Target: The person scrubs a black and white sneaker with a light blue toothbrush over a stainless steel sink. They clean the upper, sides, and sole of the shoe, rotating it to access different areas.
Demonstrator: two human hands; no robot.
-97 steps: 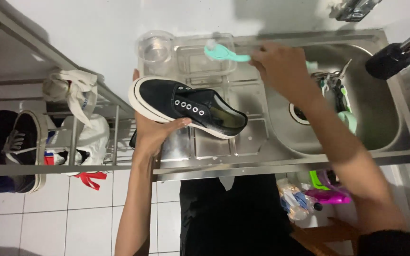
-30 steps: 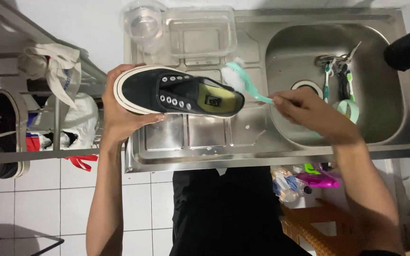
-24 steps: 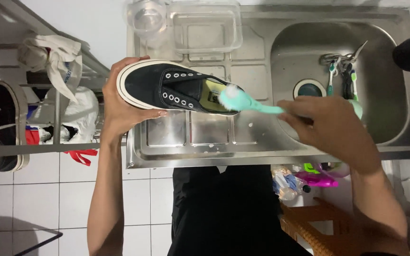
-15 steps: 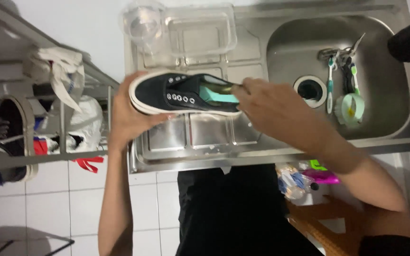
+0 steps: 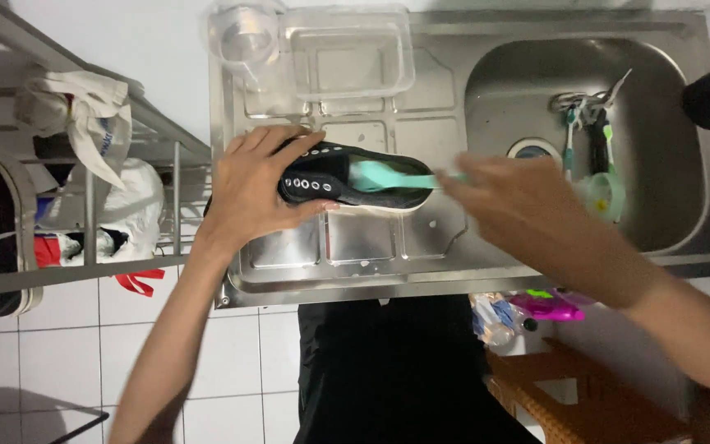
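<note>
My left hand (image 5: 250,187) was wrapped around the toe end of the black sneaker (image 5: 347,175), fingers curled over the upper and thumb beneath, so the shoe sat steady on its side with the opening turned toward my other hand. The sneaker hung just above the ribbed drainboard (image 5: 355,242) of the steel sink unit, probably so that anything dripping would land on metal. My right hand (image 5: 509,201) was blurred, but it was closed on the handle of a teal brush (image 5: 388,175), whose head lay inside the shoe's opening against the lining.

Behind the shoe, a clear plastic tub (image 5: 347,51) and a clear round cup (image 5: 244,37) stood at the back of the drainboard. To the right, the sink basin (image 5: 667,181) held a few green-handled tools near the drain. On the left, a metal rack (image 5: 92,214) carried crumpled white cloth and another shoe.
</note>
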